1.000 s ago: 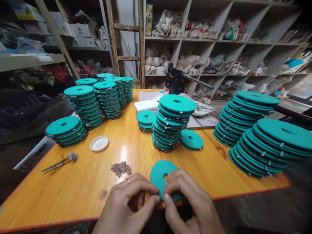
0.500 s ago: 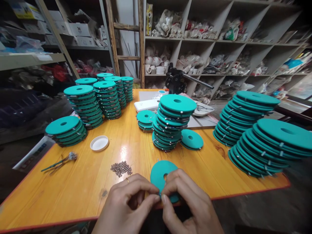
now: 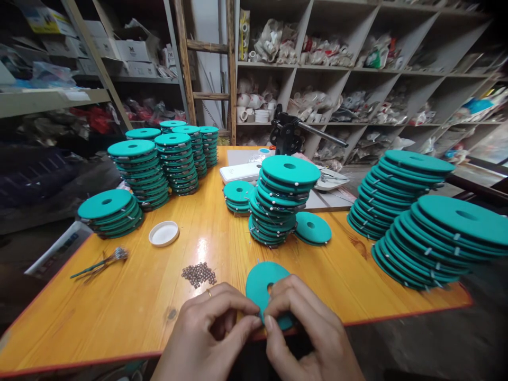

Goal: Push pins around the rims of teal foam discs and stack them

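Observation:
A teal foam line-winding disc (image 3: 264,280) with a center hole lies at the table's near edge. My left hand (image 3: 216,328) is closed in a pinch, thumb and forefinger meeting at the disc's near rim. Over the disc's right side bends my right hand (image 3: 307,328), its thumb and forefinger also pinched at that rim, tip to tip with the left. Whatever small thing sits between the fingertips is too small and covered to make out. Just beyond my left hand is a small pile of dark brown beads (image 3: 199,274).
Stacked teal discs (image 3: 283,211) with white-headed pins stand ahead; more stacks rise at left (image 3: 137,174) and right (image 3: 428,248). A white lid (image 3: 164,233) and a green-handled bundle of thin wires (image 3: 99,264) lie left. A black lever tool (image 3: 286,132) stands behind.
Both hands keep the same pinch at the disc's rim, with barely any finger movement. The whole view has shifted very slightly.

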Demonstrator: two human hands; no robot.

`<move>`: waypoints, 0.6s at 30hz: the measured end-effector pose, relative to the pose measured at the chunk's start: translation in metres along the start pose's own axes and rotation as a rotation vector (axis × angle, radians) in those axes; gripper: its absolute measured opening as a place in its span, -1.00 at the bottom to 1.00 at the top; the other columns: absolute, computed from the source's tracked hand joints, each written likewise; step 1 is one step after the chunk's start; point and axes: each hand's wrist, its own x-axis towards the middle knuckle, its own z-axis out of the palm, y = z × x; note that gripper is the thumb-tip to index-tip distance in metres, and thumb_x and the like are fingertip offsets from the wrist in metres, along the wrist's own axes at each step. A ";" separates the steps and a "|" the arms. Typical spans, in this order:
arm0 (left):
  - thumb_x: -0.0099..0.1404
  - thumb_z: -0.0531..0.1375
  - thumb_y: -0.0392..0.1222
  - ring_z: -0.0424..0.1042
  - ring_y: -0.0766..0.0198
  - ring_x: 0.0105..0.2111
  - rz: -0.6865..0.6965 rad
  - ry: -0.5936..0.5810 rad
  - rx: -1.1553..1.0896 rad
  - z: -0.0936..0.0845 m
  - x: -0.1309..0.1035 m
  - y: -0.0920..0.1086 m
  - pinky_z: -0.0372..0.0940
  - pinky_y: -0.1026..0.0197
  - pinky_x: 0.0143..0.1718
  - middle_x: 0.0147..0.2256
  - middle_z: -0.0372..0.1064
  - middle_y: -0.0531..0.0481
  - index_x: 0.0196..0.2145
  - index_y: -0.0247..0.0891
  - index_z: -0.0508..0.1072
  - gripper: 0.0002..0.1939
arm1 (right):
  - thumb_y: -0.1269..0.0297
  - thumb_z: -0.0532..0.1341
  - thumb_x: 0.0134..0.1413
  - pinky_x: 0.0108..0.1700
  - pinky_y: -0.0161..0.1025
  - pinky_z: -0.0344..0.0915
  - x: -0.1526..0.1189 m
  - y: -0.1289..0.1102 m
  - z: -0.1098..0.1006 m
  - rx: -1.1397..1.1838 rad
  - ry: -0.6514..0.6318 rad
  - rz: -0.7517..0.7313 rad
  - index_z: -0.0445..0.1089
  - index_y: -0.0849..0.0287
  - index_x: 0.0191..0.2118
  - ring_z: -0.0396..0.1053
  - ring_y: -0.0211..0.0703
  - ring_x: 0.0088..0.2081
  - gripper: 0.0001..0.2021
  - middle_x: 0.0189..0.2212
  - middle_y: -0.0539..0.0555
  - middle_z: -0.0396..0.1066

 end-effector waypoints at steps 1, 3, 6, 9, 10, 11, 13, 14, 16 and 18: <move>0.31 0.17 -0.24 0.45 0.30 -0.45 0.001 0.001 0.000 0.000 0.000 0.000 0.35 0.31 -0.40 -0.44 0.46 0.04 -0.38 -0.21 0.54 -0.84 | 0.57 0.05 0.08 -0.40 -0.38 0.19 0.000 0.000 0.000 -0.002 -0.005 0.002 0.17 0.17 -0.38 0.24 -0.30 -0.39 -0.85 -0.45 -0.01 0.18; 0.31 0.17 -0.25 0.44 0.30 -0.45 0.000 -0.002 -0.003 0.000 0.000 0.000 0.35 0.31 -0.40 -0.44 0.46 0.04 -0.39 -0.21 0.54 -0.84 | 0.57 0.05 0.08 -0.42 -0.38 0.19 0.002 -0.002 -0.002 -0.019 -0.032 0.003 0.17 0.18 -0.39 0.24 -0.30 -0.40 -0.85 -0.46 0.00 0.19; 0.31 0.16 -0.25 0.44 0.31 -0.45 -0.006 -0.005 -0.009 0.000 0.001 0.000 0.34 0.32 -0.40 -0.44 0.46 0.04 -0.38 -0.20 0.54 -0.83 | 0.58 0.04 0.08 -0.42 -0.39 0.21 0.003 -0.004 -0.004 -0.045 -0.066 0.003 0.17 0.18 -0.41 0.26 -0.30 -0.40 -0.85 -0.46 0.00 0.19; 0.31 0.16 -0.26 0.44 0.31 -0.46 -0.009 -0.003 -0.012 0.001 0.001 0.000 0.34 0.32 -0.40 -0.44 0.47 0.04 -0.37 -0.21 0.55 -0.84 | 0.57 0.04 0.08 -0.41 -0.39 0.21 0.003 -0.003 -0.003 -0.037 -0.050 -0.006 0.17 0.18 -0.40 0.26 -0.30 -0.39 -0.85 -0.45 0.01 0.19; 0.31 0.16 -0.27 0.45 0.31 -0.46 -0.006 0.001 -0.012 0.000 0.001 0.000 0.34 0.32 -0.41 -0.43 0.47 0.03 -0.37 -0.21 0.55 -0.84 | 0.57 0.04 0.09 -0.42 -0.39 0.20 0.003 -0.003 -0.002 -0.035 -0.047 -0.008 0.17 0.18 -0.40 0.26 -0.30 -0.40 -0.85 -0.45 0.01 0.19; 0.31 0.16 -0.27 0.45 0.31 -0.45 0.000 0.003 -0.013 0.000 0.001 0.000 0.34 0.32 -0.41 -0.43 0.47 0.03 -0.37 -0.22 0.55 -0.84 | 0.57 0.04 0.09 -0.43 -0.39 0.20 0.003 -0.003 -0.003 -0.039 -0.050 -0.009 0.17 0.18 -0.40 0.26 -0.30 -0.40 -0.85 -0.46 0.01 0.19; 0.30 0.16 -0.29 0.45 0.30 -0.45 0.004 0.003 -0.019 0.000 0.001 0.000 0.35 0.32 -0.40 -0.43 0.47 0.02 -0.37 -0.22 0.55 -0.84 | 0.56 0.04 0.10 -0.42 -0.38 0.21 0.003 -0.004 -0.004 -0.056 -0.072 -0.014 0.18 0.19 -0.40 0.27 -0.28 -0.40 -0.85 -0.46 0.01 0.20; 0.31 0.16 -0.28 0.45 0.30 -0.45 -0.002 0.004 -0.027 0.000 0.000 0.001 0.35 0.31 -0.39 -0.43 0.48 0.02 -0.37 -0.22 0.55 -0.84 | 0.56 0.04 0.11 -0.41 -0.37 0.23 0.004 -0.005 -0.005 -0.066 -0.097 -0.010 0.20 0.19 -0.39 0.28 -0.27 -0.39 -0.85 -0.45 0.02 0.21; 0.30 0.17 -0.27 0.46 0.28 -0.44 -0.028 0.007 -0.056 0.001 0.000 0.001 0.36 0.30 -0.39 -0.44 0.48 0.02 -0.38 -0.22 0.55 -0.84 | 0.57 0.03 0.15 -0.36 -0.34 0.25 0.005 -0.008 -0.009 -0.081 -0.134 0.002 0.23 0.19 -0.37 0.30 -0.25 -0.36 -0.84 -0.43 0.04 0.24; 0.29 0.19 -0.27 0.46 0.28 -0.45 -0.064 0.017 -0.093 0.001 -0.001 0.001 0.36 0.30 -0.39 -0.46 0.48 0.03 -0.41 -0.21 0.54 -0.85 | 0.58 0.02 0.18 -0.31 -0.31 0.27 0.005 -0.009 -0.012 -0.090 -0.165 0.023 0.26 0.19 -0.35 0.32 -0.23 -0.32 -0.82 -0.41 0.05 0.27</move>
